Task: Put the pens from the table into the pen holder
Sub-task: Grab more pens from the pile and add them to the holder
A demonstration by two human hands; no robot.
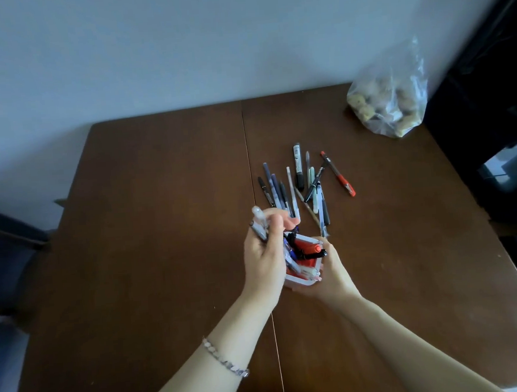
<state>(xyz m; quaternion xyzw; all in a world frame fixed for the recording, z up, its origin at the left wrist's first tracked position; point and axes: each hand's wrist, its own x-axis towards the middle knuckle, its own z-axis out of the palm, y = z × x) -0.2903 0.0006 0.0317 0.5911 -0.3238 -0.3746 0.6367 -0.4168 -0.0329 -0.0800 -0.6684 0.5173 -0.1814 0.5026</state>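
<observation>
A white pen holder (pixel 303 282) with a red inside sits low over the brown table (pixel 149 222), holding several pens and a red marker. My right hand (pixel 332 267) cups its right side and base. My left hand (pixel 264 256) presses against its left side and grips a few pens (pixel 260 224) whose ends stick up above the fingers. Beyond the hands, several loose pens (pixel 299 187) lie in a pile on the table, with a red pen (pixel 338 173) at its right edge.
A clear plastic bag (pixel 393 100) with round pale items stands at the table's far right corner against the wall. Dark furniture (pixel 495 102) lines the right side. A chair (pixel 6 241) shows at the left edge. A seam runs down the table's middle.
</observation>
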